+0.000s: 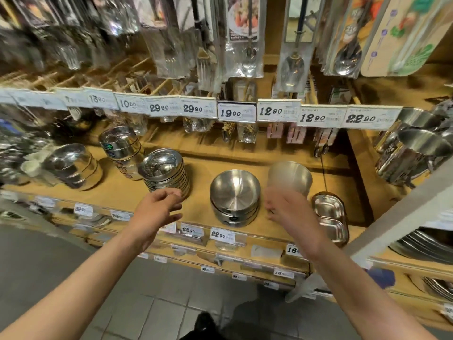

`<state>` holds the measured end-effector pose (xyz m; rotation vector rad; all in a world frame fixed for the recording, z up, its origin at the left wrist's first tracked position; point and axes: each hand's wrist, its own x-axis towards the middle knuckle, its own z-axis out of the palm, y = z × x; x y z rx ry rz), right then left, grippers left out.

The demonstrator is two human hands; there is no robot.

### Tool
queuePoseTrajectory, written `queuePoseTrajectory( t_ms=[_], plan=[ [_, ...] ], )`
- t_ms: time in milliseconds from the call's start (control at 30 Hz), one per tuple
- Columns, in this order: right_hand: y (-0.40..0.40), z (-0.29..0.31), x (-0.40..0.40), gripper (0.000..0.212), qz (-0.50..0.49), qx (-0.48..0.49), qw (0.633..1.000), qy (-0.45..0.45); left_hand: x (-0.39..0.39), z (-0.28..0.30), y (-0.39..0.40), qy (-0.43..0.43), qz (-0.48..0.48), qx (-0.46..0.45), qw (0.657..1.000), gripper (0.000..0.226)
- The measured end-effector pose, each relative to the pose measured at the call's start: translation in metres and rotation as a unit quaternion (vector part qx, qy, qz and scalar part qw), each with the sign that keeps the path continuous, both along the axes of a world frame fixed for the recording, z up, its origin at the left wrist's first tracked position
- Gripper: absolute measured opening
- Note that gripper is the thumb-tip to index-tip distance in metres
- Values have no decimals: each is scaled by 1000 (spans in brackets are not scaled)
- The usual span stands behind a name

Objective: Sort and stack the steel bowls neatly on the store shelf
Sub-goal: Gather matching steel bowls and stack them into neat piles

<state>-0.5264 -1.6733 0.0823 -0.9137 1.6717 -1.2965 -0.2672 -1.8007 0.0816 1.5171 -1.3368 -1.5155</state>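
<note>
**Steel bowls largely stacked as both hands are held over the shelf**

Most of the sorting appears done. A neat stack of matte steel bowls [234, 201] is seen upturned at the middle of the wooden shelf [201, 168], and every other pile is placed here by reference to it. To its left, a taller stack of shiny ribbed bowls [165, 174] is set close by; further left and behind, a labelled stack [121, 149] is leaned slightly, and beyond that a low pile of polished bowls [72, 168] is found near the shelf's far left end. Just to the right of the matte stack, a pale steel cup-shaped vessel [290, 177] is stood upturned, and right of that a small divided tray [329, 214] is laid flat at the front edge.

The left hand [157, 212] is held in the air between the ribbed stack and the matte stack, fingers loosely spread and nothing grasped. The right hand [291, 212] is raised in front of the pale vessel's base, blurred by motion; whether the vessel is being touched or gripped cannot be told.

Judged from the layout, little is left: the leaning labelled stack could be straightened, and the pale vessel, if it is part of the job, could be squared beside the matte stack.
</note>
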Motion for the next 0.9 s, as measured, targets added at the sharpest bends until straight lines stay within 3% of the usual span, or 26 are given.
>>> queuePoseTrajectory(
  t_ms=[267,600,733,900],
  plan=[
    [-56,-15,96,19,61,22,997,-44,120,12,-22,23,101,-1,995,11],
    [-146,-45,256,18,49,52,995,-74,289,9,-88,38,108,0,993,20],
    [-171,-50,299,10,31,77,992,-92,319,0,-116,44,81,32,995,16],
    [-196,-54,311,15,2,103,992,-74,323,-16,-160,42,81,46,995,13]
  ],
)
